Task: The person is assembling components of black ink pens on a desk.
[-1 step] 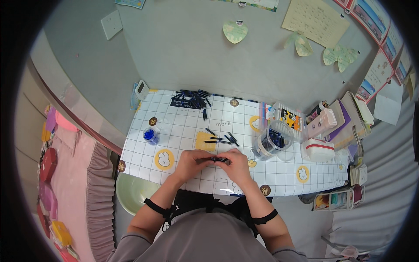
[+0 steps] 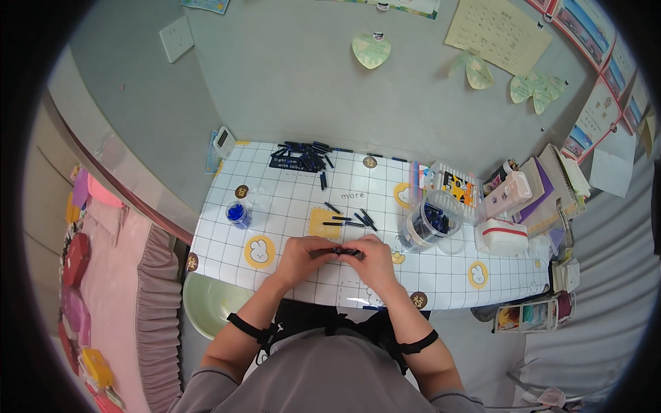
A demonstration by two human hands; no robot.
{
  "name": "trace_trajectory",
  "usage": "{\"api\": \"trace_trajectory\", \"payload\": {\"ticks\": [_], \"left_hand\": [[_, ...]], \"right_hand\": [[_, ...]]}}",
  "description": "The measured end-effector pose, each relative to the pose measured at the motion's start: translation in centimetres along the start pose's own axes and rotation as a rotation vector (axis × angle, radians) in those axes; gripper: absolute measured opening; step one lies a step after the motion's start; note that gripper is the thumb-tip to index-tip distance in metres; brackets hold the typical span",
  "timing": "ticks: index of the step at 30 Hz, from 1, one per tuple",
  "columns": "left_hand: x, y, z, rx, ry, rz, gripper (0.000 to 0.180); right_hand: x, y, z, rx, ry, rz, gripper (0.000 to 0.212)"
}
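Close to the table's near edge, my left hand (image 2: 301, 261) and my right hand (image 2: 374, 264) meet, fingertips pinched on a small dark tube (image 2: 347, 252) that looks like a pen ink cartridge. Fingers cover most of it. Several similar loose dark tubes (image 2: 368, 219) lie just beyond my hands, some over a yellow square print. A larger pile of tubes (image 2: 313, 155) rests at the back of the table. Left of my hands stands a small clear jar (image 2: 239, 215) with bright blue contents. To the right, a clear tub (image 2: 418, 236) holds more dark tubes.
The table (image 2: 441, 279) has a white grid cover. At its right stand a box of white pens (image 2: 451, 184), a white pouch (image 2: 505, 238) and upright notebooks (image 2: 544, 180). A pale green basin (image 2: 213, 303) sits below the left edge, beside a pink bed (image 2: 113, 275).
The dark tube between my fingertips looks very slightly shifted. My hands and everything on the table keep their places.
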State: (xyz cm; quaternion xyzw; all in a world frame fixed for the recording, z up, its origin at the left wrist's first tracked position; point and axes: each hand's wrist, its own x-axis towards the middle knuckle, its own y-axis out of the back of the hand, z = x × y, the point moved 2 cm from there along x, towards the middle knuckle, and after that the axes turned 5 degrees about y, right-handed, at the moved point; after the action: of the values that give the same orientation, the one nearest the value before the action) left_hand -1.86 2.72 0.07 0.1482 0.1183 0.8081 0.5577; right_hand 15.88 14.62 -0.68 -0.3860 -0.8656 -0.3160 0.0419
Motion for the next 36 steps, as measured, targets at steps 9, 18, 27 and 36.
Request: {"api": "trace_trajectory", "payload": {"ticks": [9,18,27,36], "left_hand": [[0.1,-0.1,0.0,-0.035,0.005,0.011,0.022],[0.0,-0.9,0.8,0.134,-0.013,0.055,0.019],[0.1,-0.4,1.4,0.226,-0.107,0.111,0.019],[-0.5,1.6,0.2,0.143,-0.03,0.328,0.018]], "right_hand": [[0.4,-0.1,0.5,-0.091,0.118,-0.018,0.023],[0.6,0.5,0.7,-0.114,0.211,-0.022,0.021],[1.1,3.1,-1.1,-0.113,0.258,0.085,0.028],[1.9,1.1,-4.0,-0.239,0.363,-0.184,0.032]]}}
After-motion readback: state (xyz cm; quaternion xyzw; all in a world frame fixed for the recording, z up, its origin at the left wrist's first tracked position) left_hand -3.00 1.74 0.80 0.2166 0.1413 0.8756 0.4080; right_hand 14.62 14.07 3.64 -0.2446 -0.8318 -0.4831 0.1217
